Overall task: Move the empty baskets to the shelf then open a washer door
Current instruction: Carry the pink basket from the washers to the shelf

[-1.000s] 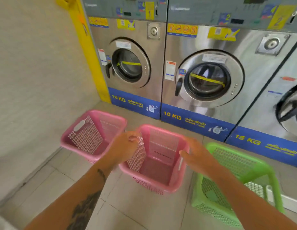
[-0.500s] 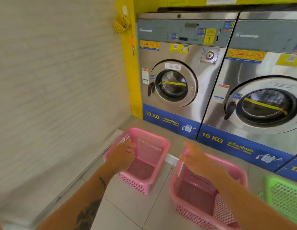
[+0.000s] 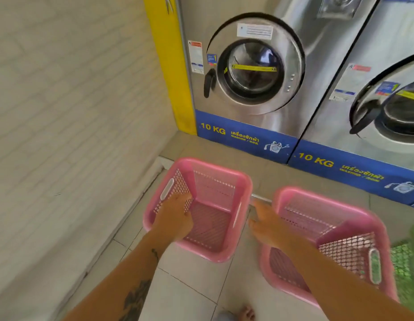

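While both arms stretch forward and down, the left hand (image 3: 174, 215) rests over the near left corner of the left pink basket (image 3: 224, 181), with its fingers curled down against the mesh wall just below the white handle slot. Whether they actually clasp the rim cannot be told, since the back of the hand hides the fingertips. This basket stands upright on the tiled floor (image 3: 189, 286), close to the pale wall (image 3: 74, 112) and in front of the left washer (image 3: 252, 72), and nothing lies inside it.

The right hand (image 3: 268, 224) hangs in the gap between the two pink baskets, fingers loosely spread and pointing forward, holding nothing; it sits just beside the left rim of the right pink basket (image 3: 368, 221), and contact cannot be confirmed because the picture is blurred there. That basket also stands on the floor, empty, with the right forearm crossing over its near side. A green basket (image 3: 407, 258) shows at the right edge, just beside the right pink one.

Both washers have their round doors shut. The left washer door (image 3: 256, 66) has a dark handle on its left side and a yellow strip across the glass. A second washer (image 3: 391, 100) stands to its right, partly cut off. A yellow post (image 3: 171, 66) fills the corner between the wall and the left washer. A bare foot (image 3: 246, 313) shows at the bottom edge.
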`<state>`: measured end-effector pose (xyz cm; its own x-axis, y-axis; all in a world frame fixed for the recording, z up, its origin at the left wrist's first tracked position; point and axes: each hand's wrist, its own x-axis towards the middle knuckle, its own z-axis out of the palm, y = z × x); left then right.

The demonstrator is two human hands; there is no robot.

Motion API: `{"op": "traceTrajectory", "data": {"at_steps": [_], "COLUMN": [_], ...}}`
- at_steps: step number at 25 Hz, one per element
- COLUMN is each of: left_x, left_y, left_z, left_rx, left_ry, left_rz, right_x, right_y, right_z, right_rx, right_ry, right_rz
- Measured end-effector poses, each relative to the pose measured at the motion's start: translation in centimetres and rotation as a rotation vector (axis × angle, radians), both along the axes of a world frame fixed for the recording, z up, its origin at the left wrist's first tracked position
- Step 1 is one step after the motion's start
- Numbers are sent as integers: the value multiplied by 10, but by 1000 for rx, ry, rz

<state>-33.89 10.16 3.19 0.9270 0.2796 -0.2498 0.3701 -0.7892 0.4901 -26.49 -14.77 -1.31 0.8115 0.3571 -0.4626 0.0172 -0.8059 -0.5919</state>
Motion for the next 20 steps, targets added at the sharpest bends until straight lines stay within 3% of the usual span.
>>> {"op": "traceTrajectory", "data": {"at_steps": [6,14,20], "left_x": [57,130,154], "left_y": [67,170,210], "left_z": [-89,-229,-287], "left_rx": [103,325,340], "left_ry": [94,124,140], "left_rz": [-52,-224,-305], "right_x": [30,71,73], "right_y": [47,99,118], "right_z": [-64,-184,-222], "right_rx": [-198,-250,-296], "right_ry": [72,12,-120], "right_rz": [-93,-403,-529]}}
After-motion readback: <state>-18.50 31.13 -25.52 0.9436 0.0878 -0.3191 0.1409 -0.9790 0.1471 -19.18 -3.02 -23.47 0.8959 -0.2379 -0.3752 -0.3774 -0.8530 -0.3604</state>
